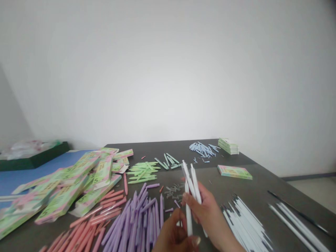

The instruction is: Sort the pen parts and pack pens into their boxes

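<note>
Several white pens (191,180) stand tilted in my right hand (208,210), its thumb and fingers closed around them. Low in front, my left hand (177,232) pinches the lower part of one white pen (188,220) from the same bunch. Its fingertips partly hide what else they may hold. Just left of my hands lies a heap of purple pen barrels (139,217). Small metal clips (174,189) are scattered behind them. To the right is a spread of white refills with dark tips (245,224).
Green-and-pink boxes (102,171) pile up on the left, near red barrels (84,231). Green pieces (143,171) and blue pieces (203,148) lie farther back. A single box (234,172), stacked boxes (228,146) and long white rods (299,224) are at right. A dark green tray (39,156) sits far left.
</note>
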A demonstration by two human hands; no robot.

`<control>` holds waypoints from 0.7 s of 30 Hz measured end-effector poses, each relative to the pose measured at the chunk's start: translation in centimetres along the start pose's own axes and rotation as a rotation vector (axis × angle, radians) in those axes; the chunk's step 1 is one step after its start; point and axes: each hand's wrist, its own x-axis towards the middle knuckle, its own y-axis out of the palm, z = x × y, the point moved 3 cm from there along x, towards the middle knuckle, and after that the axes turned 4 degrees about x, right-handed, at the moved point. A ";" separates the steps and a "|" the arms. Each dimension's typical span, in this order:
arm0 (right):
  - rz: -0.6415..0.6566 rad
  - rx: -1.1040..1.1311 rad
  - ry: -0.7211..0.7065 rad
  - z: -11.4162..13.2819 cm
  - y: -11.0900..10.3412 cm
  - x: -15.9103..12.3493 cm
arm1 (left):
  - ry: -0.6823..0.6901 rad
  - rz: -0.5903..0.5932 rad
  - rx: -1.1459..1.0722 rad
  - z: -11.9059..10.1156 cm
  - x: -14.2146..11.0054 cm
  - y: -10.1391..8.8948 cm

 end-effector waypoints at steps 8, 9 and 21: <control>0.102 0.238 0.034 -2.0 1.0 1.7 | -0.087 -0.044 0.015 0.8 0.4 -1.6; 0.072 0.271 0.056 -2.2 0.6 1.6 | -0.116 -0.059 0.135 0.5 0.5 -1.9; -0.192 0.483 0.165 -2.4 -1.4 1.7 | -0.258 -1.034 1.308 -13.5 -1.1 -26.4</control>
